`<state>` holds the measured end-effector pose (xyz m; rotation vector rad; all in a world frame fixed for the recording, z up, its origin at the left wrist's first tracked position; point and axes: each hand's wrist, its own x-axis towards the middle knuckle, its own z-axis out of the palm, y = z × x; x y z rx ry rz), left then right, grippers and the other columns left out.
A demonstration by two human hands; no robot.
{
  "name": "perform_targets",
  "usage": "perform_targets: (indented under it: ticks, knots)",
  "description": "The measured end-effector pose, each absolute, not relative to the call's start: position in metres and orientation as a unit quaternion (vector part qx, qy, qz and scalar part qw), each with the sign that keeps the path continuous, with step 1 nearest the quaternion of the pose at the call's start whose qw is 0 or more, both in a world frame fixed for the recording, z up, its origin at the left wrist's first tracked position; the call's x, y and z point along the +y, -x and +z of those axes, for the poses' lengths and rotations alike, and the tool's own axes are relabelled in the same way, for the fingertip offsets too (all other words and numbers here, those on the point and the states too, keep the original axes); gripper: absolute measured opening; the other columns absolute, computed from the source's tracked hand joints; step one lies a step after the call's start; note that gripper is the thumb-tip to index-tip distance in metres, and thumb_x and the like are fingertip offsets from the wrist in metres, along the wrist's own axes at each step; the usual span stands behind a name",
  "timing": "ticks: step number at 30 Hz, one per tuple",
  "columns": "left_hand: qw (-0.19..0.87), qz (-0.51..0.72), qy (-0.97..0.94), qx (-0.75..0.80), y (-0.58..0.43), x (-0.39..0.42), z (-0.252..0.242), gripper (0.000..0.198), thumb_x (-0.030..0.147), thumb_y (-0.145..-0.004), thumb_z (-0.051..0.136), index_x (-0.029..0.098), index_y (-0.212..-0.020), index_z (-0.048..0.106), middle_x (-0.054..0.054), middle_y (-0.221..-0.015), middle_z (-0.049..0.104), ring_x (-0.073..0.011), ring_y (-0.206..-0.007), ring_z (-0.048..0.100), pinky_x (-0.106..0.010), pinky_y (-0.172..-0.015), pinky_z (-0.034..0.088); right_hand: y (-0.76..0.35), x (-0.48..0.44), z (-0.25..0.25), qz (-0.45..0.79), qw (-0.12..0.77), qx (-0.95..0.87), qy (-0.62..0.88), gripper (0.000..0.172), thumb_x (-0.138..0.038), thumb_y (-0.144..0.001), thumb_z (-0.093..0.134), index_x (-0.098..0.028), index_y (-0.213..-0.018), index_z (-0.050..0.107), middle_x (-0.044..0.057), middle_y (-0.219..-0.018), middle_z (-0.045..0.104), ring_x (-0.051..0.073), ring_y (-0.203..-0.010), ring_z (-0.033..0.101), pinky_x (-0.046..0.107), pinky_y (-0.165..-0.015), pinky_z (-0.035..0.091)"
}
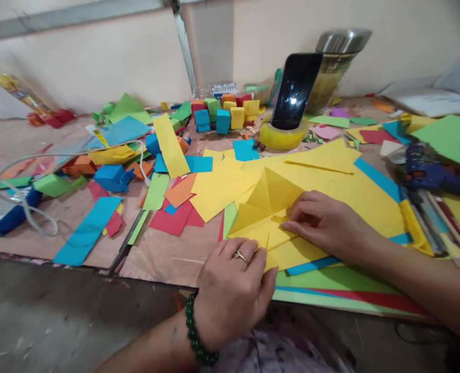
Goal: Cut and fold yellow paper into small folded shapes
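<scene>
A creased piece of yellow paper [269, 199] stands partly folded up in front of me, over larger yellow sheets [331, 176]. My left hand [235, 285], with a ring and a green bead bracelet [197, 331], presses its fingers on the near edge of the folded paper. At the right side of that paper, my right hand [323, 220] pinches a small yellow flap between thumb and curled fingers. Green, red and blue sheets [339, 285] lie beneath the yellow ones along the table's front edge.
Small folded paper blocks [224, 116] stand at the back. A phone [297, 90] leans in a yellow tape roll [282, 134], before a lidded bottle [331, 72]. At right lies a blue glue gun [435, 168]. Paper scraps and a white cable [28, 204] are at left.
</scene>
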<state>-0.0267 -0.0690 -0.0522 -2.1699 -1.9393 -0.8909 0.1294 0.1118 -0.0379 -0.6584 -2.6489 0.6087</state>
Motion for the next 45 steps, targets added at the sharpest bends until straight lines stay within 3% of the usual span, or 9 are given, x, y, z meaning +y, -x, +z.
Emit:
perform_targets:
  ticks: [12, 18, 24, 45]
  knots:
    - [0.057, -0.285, 0.711, -0.641, 0.0261, -0.0666, -0.0491, 0.022, 0.03, -0.09, 0.054, 0.012, -0.099, 0.065, -0.01, -0.096, 0.069, -0.0238, -0.09, 0.062, -0.04, -0.081, 0.054, -0.1266, 0.1108, -0.0362, 0.207, 0.166, -0.935, 0.235, 0.024, -0.036, -0.085, 0.062, -0.021, -0.067, 0.059, 0.005, -0.072, 0.061, 0.02, -0.072, 0.057, 0.032, -0.063, 0.045]
    - [0.069, -0.266, 0.723, -0.633, 0.027, -0.0672, -0.0498, 0.043, 0.035, -0.091, 0.055, 0.015, -0.13, 0.054, -0.008, -0.097, 0.068, -0.0231, -0.09, 0.06, -0.04, -0.08, 0.054, -0.1284, 0.1106, -0.0373, 0.205, 0.173, -0.936, 0.228, 0.023, -0.035, -0.085, 0.062, -0.021, -0.067, 0.058, 0.005, -0.074, 0.061, 0.02, -0.073, 0.057, 0.032, -0.063, 0.045]
    - [0.064, -0.257, 0.732, -0.628, 0.0275, -0.0671, -0.0501, 0.035, 0.04, -0.092, 0.054, 0.014, -0.114, 0.064, -0.01, -0.099, 0.067, -0.024, -0.091, 0.058, -0.042, -0.082, 0.055, -0.1286, 0.1101, -0.0357, 0.202, 0.169, -0.938, 0.227, 0.022, -0.034, -0.086, 0.061, -0.021, -0.068, 0.058, 0.005, -0.074, 0.06, 0.02, -0.074, 0.057, 0.032, -0.065, 0.045]
    - [0.038, -0.256, 0.733, -0.629, 0.0285, -0.0647, -0.0502, 0.031, 0.036, -0.093, 0.052, 0.014, -0.109, 0.065, -0.009, -0.095, 0.065, -0.0229, -0.088, 0.056, -0.041, -0.08, 0.054, -0.1257, 0.1111, -0.0331, 0.199, 0.165, -0.941, 0.219, 0.018, -0.03, -0.084, 0.061, -0.02, -0.069, 0.058, 0.004, -0.072, 0.06, 0.019, -0.07, 0.057, 0.031, -0.064, 0.045]
